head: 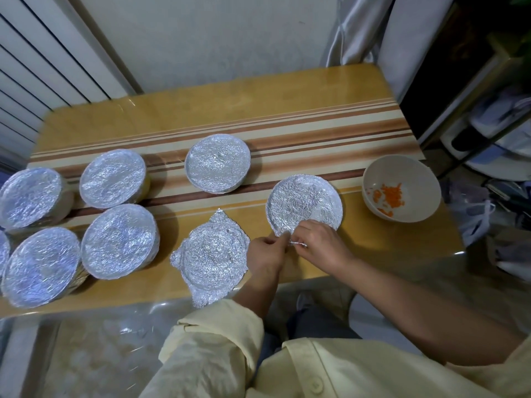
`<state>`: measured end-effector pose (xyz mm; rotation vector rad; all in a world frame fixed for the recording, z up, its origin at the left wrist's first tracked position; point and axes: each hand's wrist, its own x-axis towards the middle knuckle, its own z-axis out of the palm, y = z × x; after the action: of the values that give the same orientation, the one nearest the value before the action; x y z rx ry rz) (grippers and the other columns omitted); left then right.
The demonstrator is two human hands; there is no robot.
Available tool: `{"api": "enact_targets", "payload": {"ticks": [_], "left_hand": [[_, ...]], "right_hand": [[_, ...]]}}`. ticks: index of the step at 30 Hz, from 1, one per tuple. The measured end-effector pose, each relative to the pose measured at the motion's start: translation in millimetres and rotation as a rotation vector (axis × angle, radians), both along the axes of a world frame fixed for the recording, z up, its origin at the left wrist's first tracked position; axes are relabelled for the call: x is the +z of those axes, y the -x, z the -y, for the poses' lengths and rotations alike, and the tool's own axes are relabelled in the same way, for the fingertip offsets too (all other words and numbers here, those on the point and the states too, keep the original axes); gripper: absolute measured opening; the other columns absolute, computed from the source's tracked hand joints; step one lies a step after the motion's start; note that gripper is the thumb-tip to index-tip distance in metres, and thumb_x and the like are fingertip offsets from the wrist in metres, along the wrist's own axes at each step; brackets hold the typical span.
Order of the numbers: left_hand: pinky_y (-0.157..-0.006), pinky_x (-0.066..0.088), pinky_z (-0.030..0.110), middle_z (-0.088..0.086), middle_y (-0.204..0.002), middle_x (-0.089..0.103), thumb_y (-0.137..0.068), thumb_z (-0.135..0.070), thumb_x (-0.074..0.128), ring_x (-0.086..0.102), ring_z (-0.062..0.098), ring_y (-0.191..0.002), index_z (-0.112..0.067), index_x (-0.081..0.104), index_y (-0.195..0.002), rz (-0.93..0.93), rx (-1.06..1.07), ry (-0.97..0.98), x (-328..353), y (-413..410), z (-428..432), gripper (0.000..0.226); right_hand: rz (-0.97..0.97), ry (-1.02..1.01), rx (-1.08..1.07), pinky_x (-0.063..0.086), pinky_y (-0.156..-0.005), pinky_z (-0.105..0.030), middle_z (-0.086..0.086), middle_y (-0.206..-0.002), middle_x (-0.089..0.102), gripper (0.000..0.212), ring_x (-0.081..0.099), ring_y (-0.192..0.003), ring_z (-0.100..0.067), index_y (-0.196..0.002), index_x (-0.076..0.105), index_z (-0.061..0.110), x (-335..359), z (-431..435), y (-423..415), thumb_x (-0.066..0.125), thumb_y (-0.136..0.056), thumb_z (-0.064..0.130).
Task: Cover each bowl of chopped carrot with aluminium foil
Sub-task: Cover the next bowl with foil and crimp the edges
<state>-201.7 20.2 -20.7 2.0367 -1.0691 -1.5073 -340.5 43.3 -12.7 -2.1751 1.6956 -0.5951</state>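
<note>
**Clerk:** Surface first?

**Inspector:** The counter (287, 90) is yellow wood with a striped band across it. It carries every item.

**Clerk:** Finished stock?

**Inspector:** Five foil-covered bowls (120, 239) stand on the left half and centre, foil tight over the rims. A sixth shows only as a sliver at the left edge.

**Clerk:** Near edge?

**Inspector:** A moulded foil sheet (214, 262) lies there, rounded in the middle with its corners sticking out unfolded. What is under it is hidden.

**Clerk:** The item in progress?

**Inspector:** The worked bowl (304, 202) stands just right of that sheet, with foil across its top. Further right, near the counter's end, is the open bowl (400, 188), uncovered.

**Clerk:** Hands?

**Inspector:** The left hand (267, 254) and right hand (319, 242) meet at the worked bowl's near rim. Each grip is pinching the foil flap (296, 243) between thumb and fingers.

**Clerk:** Contents?

**Inspector:** Chopped carrot (390, 195) lies scattered in the bottom of the open bowl.
</note>
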Motion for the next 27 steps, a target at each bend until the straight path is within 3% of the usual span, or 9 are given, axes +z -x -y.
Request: {"api": "enact_targets", "payload": {"ticks": [3,9,14,21,24,25,27], "left_hand": [[-0.077,0.061,0.049,0.006,-0.061,0.072,-0.049,-0.053,0.065,0.073,0.033,-0.074,-0.022,0.073,-0.052,-0.006,-0.009,-0.016,-8,6,2,0.032],[-0.077,0.061,0.047,0.007,-0.062,0.072,-0.052,-0.047,0.061,0.072,0.033,-0.072,-0.015,0.071,-0.053,0.012,0.013,-0.014,-10,7,6,0.034],[-0.078,0.061,0.047,0.009,-0.063,0.072,-0.052,-0.045,0.06,0.072,0.034,-0.073,-0.012,0.072,-0.055,0.012,0.008,-0.015,-11,8,8,0.035],[-0.077,0.061,0.05,0.01,-0.064,0.072,-0.039,-0.055,0.057,0.072,0.036,-0.073,-0.011,0.073,-0.057,-0.036,0.044,-0.05,-32,8,9,0.05],[-0.077,0.061,0.04,0.009,-0.064,0.07,-0.059,-0.053,0.071,0.069,0.032,-0.069,-0.009,0.069,-0.06,-0.107,0.109,-0.092,8,13,-4,0.044],[-0.075,0.058,0.032,0.008,-0.064,0.066,-0.074,-0.042,0.075,0.065,0.029,-0.066,-0.01,0.066,-0.063,-0.153,0.131,-0.11,19,15,-8,0.035],[-0.076,0.055,0.031,0.003,-0.063,0.061,-0.087,-0.02,0.072,0.06,0.025,-0.069,-0.013,0.062,-0.069,-0.197,0.17,-0.132,23,18,-9,0.022]], "right_hand": [[0.02,-0.031,0.013,0.044,-0.055,-0.03,-0.003,-0.071,0.058,0.023,0.059,-0.066,-0.025,-0.071,0.061,0.01,0,0,1,0.08,-0.062,0.0],[0.059,-0.087,0.093,0.04,-0.062,-0.023,0.002,-0.079,0.06,0.013,0.055,-0.075,-0.014,-0.08,0.067,0.013,6,1,26,0.078,-0.073,0.014],[-0.044,-0.098,0.123,0.04,-0.065,-0.027,-0.001,-0.078,0.06,0.01,0.058,-0.077,-0.021,-0.077,0.066,0.012,7,1,28,0.076,-0.074,0.011],[-0.169,0.006,0.119,0.04,-0.05,-0.028,-0.004,-0.063,0.054,0.021,0.055,-0.058,-0.024,-0.062,0.056,0.009,5,2,15,0.075,-0.058,0.002],[-0.178,0.009,0.119,0.04,-0.049,-0.028,-0.004,-0.063,0.053,0.022,0.055,-0.057,-0.024,-0.061,0.055,0.01,4,3,14,0.074,-0.057,0.002],[-0.172,0.012,0.119,0.04,-0.049,-0.028,-0.004,-0.063,0.054,0.022,0.055,-0.057,-0.024,-0.062,0.055,0.01,4,3,14,0.074,-0.057,0.002],[-0.167,0.014,0.124,0.037,-0.049,-0.026,-0.005,-0.063,0.053,0.022,0.055,-0.057,-0.024,-0.061,0.054,0.009,4,3,14,0.074,-0.056,0.001]]}}
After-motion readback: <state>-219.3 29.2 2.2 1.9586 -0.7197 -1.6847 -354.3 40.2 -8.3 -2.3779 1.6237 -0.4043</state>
